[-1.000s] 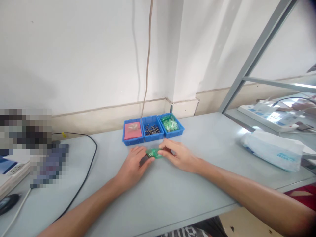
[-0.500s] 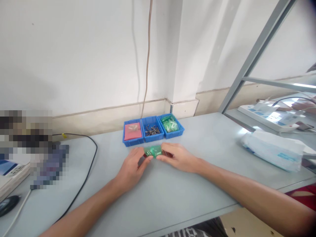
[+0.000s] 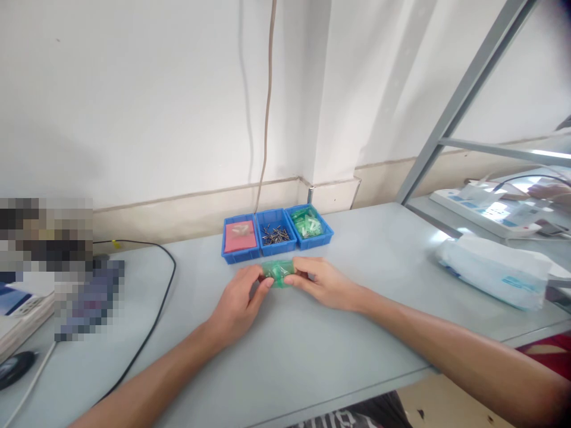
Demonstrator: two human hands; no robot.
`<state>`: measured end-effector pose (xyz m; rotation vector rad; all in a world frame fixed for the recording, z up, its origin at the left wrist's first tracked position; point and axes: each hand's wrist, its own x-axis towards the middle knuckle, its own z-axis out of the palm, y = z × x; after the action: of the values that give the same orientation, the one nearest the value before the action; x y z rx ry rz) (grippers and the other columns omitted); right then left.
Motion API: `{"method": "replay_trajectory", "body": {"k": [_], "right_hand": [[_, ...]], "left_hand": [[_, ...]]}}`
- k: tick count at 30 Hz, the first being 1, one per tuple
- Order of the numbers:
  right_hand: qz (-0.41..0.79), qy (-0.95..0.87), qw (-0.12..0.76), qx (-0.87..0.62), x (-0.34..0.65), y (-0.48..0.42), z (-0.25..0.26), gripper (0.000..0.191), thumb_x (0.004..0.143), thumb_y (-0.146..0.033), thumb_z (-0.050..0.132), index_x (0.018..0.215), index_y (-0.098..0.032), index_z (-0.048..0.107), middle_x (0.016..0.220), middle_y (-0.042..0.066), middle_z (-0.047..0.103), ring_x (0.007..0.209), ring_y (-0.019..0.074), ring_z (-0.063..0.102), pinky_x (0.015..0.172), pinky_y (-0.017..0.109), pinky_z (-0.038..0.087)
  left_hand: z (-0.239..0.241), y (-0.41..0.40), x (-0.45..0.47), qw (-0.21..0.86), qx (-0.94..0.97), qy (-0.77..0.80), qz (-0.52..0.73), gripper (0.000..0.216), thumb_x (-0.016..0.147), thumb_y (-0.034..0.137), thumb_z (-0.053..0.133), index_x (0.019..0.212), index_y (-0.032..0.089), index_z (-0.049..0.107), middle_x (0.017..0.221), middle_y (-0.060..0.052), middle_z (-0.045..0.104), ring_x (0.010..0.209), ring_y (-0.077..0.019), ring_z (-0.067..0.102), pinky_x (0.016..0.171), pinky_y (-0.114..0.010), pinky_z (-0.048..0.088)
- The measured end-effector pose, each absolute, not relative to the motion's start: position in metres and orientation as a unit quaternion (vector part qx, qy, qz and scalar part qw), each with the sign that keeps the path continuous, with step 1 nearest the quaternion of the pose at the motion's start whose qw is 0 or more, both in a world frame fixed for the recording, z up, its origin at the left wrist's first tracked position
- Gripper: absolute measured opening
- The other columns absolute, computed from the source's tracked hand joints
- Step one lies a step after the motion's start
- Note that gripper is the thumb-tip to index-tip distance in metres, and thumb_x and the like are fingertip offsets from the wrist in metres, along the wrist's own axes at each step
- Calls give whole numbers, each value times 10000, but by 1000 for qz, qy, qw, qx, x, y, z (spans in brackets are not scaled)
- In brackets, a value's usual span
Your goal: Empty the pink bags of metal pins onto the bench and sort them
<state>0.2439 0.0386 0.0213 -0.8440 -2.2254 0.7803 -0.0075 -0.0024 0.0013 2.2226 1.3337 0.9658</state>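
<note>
A small green see-through plastic bag (image 3: pixel 279 270) is stretched between my two hands, just in front of the blue bins. My left hand (image 3: pixel 238 300) pinches its left end between thumb and fingers. At the other end, my right hand (image 3: pixel 325 282) grips it the same way. Small pieces inside the bag are too blurred to name. Behind it stand three blue bins in a row. The left bin (image 3: pixel 241 257) holds pink sheets with small whitish pieces on top, the middle bin (image 3: pixel 279 248) loose metal pins, and the right bin (image 3: pixel 316 241) green bags with white pieces.
A white plastic package (image 3: pixel 495 270) lies at the right, near a grey metal frame (image 3: pixel 446 119). A black cable (image 3: pixel 165 309) curves over the grey table (image 3: pixel 321 362) at the left, beside a dark computer mouse (image 3: pixel 15 368). Behind the table rises a wall.
The green bag has bunched and creased more, with its lower edge showing below my thumbs. Both thumbs have shifted slightly on it. The bins have stayed put.
</note>
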Motion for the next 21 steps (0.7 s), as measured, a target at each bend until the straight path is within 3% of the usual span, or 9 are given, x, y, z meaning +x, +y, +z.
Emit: {"method": "replay_trajectory", "body": {"k": [7, 21], "right_hand": [[312, -836, 320, -317, 244, 39, 22, 511, 1076, -546, 560, 718, -215, 409, 687, -52, 403, 635, 129, 372, 579, 269, 299], [339, -832, 296, -326, 244, 39, 18, 488, 1048, -530, 613, 725, -212, 433, 682, -53, 448, 639, 127, 397, 590, 262, 312]], "left_hand": [[6, -5, -6, 209, 778, 480, 348, 277, 1140, 426, 401, 1086, 240, 598, 997, -36, 699, 912, -217, 655, 836, -346, 512], [10, -7, -6, 232, 776, 473, 347, 299, 1133, 440, 403, 982, 234, 559, 893, -14, 654, 804, -193, 603, 742, -318, 463]]}}
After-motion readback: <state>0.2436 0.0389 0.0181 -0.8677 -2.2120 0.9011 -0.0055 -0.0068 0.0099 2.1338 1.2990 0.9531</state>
